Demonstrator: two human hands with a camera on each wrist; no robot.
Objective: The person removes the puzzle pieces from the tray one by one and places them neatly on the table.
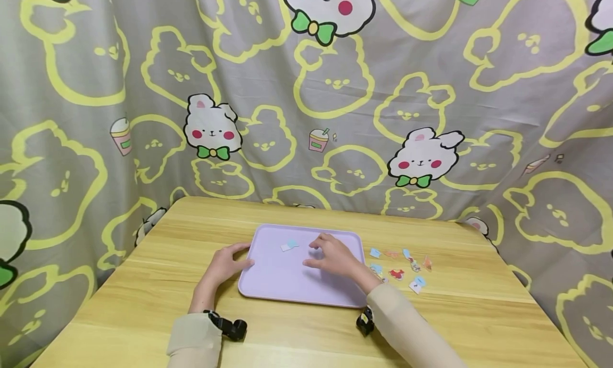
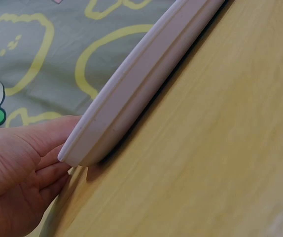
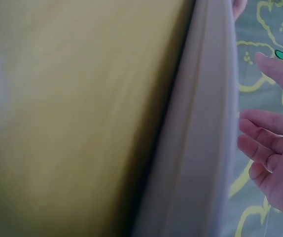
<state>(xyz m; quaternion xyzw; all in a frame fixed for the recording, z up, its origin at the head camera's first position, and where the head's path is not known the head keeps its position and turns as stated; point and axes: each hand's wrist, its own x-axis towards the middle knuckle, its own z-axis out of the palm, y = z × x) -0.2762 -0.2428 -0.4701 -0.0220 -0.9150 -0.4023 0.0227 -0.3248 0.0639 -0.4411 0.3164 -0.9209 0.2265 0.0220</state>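
Observation:
A lilac rectangular tray (image 1: 292, 285) lies on the wooden table. My left hand (image 1: 224, 264) holds its left edge, the thumb over the rim; in the left wrist view the other fingers of that hand (image 2: 13, 173) lie against the outside of the tray wall (image 2: 131, 89). Above the tray's right half hovers my right hand (image 1: 335, 256), its thumb and fingers spread apart. Nothing shows between them, and the right wrist view has this hand (image 3: 279, 143) bare too. On the tray, left of the right hand, sits a small white and light-blue flat cutout (image 1: 289, 245).
Several small flat cutouts lie loose right of the tray, among them a red one (image 1: 396, 274), an orange one (image 1: 427, 262) and a blue-and-white one (image 1: 417, 284). Behind the wooden table (image 1: 158, 261) hangs a grey patterned curtain (image 1: 268, 91).

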